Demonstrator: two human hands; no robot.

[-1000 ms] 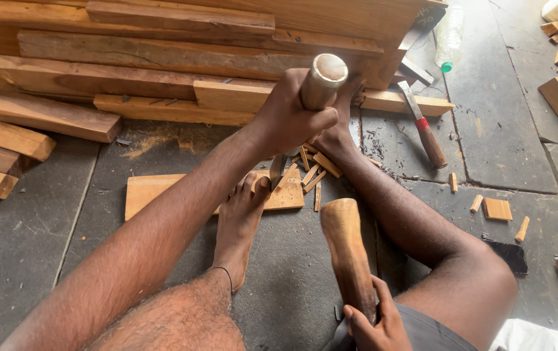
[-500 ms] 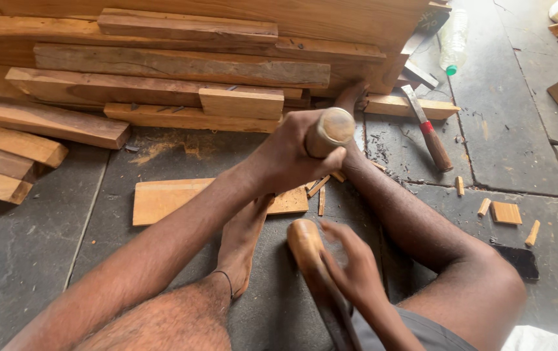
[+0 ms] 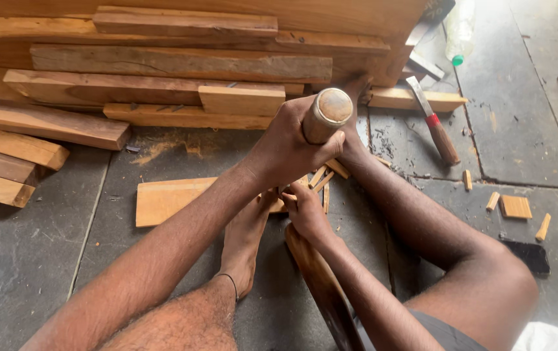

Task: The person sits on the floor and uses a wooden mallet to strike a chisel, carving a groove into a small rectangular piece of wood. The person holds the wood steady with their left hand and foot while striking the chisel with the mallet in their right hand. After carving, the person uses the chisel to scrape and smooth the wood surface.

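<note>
My left hand [image 3: 285, 146] is shut around the round wooden handle of a tool [image 3: 327, 114], held upright above a flat light plank [image 3: 168, 201] on the floor. My right hand [image 3: 306, 211] reaches down under it, fingers bent among several small wood chips [image 3: 327, 175] at the plank's right end. Whether it grips one is hidden. A long wooden mallet [image 3: 321, 286] lies on the floor beneath my right forearm, not held. My bare foot [image 3: 243, 244] rests against the plank.
Stacked timber boards [image 3: 181, 65] fill the back and left. A chisel with a red band [image 3: 435, 123] lies at right beside a board. Small wood blocks [image 3: 516, 207] and a dark object [image 3: 529, 253] lie by my right knee. A plastic bottle [image 3: 459, 32] stands behind.
My right hand let go of the mallet, which now lies on the floor, and moved forward to the chips by the plank. My left hand kept its grip on the handle.
</note>
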